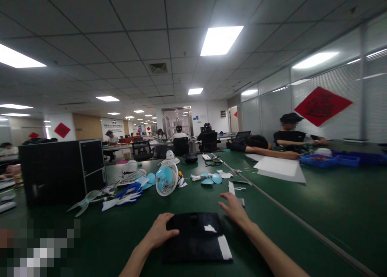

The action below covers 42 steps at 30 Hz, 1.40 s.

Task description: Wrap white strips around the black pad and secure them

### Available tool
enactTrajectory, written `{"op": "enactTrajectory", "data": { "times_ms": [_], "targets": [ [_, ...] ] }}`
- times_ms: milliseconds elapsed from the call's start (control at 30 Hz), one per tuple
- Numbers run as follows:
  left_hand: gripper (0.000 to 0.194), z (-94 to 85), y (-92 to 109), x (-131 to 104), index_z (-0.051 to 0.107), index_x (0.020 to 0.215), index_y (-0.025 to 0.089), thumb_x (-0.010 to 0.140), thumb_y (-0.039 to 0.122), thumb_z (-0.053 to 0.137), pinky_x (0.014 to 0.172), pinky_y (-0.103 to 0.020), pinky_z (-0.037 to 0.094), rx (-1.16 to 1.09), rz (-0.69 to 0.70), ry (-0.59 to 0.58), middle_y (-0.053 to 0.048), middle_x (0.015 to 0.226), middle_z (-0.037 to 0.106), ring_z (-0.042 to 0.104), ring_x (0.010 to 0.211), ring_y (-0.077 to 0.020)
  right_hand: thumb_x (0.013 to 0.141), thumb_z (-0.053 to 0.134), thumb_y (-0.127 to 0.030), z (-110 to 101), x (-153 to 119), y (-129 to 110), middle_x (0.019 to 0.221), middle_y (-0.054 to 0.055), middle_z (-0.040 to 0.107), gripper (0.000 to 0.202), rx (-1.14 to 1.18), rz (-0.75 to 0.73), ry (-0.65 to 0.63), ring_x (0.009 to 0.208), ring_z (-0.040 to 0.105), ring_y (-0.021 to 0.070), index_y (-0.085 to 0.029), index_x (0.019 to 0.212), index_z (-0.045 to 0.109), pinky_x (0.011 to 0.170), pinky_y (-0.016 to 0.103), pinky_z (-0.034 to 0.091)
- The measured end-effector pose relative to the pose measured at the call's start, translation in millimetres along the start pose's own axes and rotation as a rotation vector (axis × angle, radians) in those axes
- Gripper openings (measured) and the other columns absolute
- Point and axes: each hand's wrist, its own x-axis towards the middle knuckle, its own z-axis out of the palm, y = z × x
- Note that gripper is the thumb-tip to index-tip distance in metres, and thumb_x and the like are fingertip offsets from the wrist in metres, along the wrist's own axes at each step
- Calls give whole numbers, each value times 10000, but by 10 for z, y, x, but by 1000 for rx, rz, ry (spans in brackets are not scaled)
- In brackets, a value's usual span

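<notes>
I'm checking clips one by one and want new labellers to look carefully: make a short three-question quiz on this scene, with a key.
1. Fill in: the dark flat object is touched by the person's ____ hand.
2. Which lies to the right of the long grey strip across the green table?
A) the light-blue and white fan
B) the blue and white gloves
C) the white sheets
3. True or false: the big black box stands on the person's right.

Key: 1 left; 2 C; 3 false.

On the counter (pixel 332 212), a box (pixel 51 172) stands left, gloves (pixel 128 196) and a fan (pixel 167 178) to its right, a panel (pixel 193 247) before the fan, sheets (pixel 282 169) and a tray (pixel 320 161) farther right.
</notes>
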Motion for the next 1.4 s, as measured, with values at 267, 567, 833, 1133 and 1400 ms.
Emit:
{"op": "enactTrajectory", "data": {
  "times_ms": [267,567,833,1133,1400],
  "targets": [
    [858,60,-99,111,485,1375,138,705,664,586,1137,-354,294,19,-12,60,-120,1461,454,401,1343,-283,867,583,-249,-175,27,465,1150,171,603,274,-320,84,50,1082,551,295,-114,1104,616,918,341,421],
    [872,123,-193,229,485,1379,126,721,695,545,1135,-352,291,78,-12,103,-127,1461,460,396,1350,-291,841,629,-411,-28,164,520,1082,210,643,416,-392,158,-33,999,628,309,-85,1097,595,837,353,460],
    [877,109,-183,228,468,1393,141,728,709,542,1137,-396,278,75,-16,93,-120,1472,447,369,1363,-300,850,597,-341,-90,190,477,1029,213,681,305,-386,149,-71,966,663,297,-120,1055,644,786,334,465],
    [864,115,-172,233,458,1401,153,738,701,539,1134,-399,281,61,-33,99,-116,1486,432,365,1368,-307,890,415,-171,-399,175,722,917,170,718,254,-362,305,48,840,691,262,-140,855,665,629,286,413],
    [782,143,-160,241,472,1390,150,780,638,524,1144,-396,281,129,-15,115,-106,1471,457,364,1374,-281,846,405,-347,-704,27,567,868,123,713,338,-18,238,413,772,652,258,-155,904,677,654,311,417]
  ]
}}
